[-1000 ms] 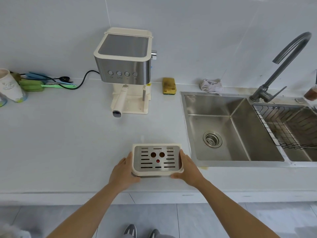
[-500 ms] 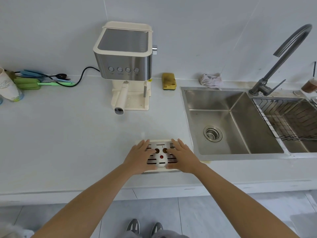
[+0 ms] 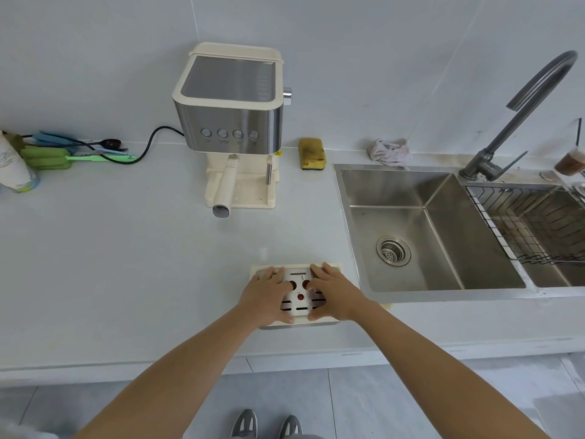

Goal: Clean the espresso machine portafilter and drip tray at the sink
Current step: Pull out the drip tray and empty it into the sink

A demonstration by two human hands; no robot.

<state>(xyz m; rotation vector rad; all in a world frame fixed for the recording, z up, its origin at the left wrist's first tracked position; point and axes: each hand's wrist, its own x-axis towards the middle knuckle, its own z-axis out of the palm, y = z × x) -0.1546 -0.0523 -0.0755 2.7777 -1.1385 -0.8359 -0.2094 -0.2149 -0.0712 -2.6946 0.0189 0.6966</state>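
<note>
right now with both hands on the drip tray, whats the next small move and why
Probably lift the grate off the drip tray: left hand and right hand both rest flat on it, thumbs at its near edge.

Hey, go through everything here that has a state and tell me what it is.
Drip tray: on the counter, grate in place.
Portafilter: mounted in the espresso machine.
Faucet: no water running.
Left hand: flat on the grate.
Right hand: flat on the grate.

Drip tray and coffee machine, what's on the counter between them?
Just bare white counter lies between the drip tray and the coffee machine in the head view; the machine's portafilter handle points toward the tray.
</note>
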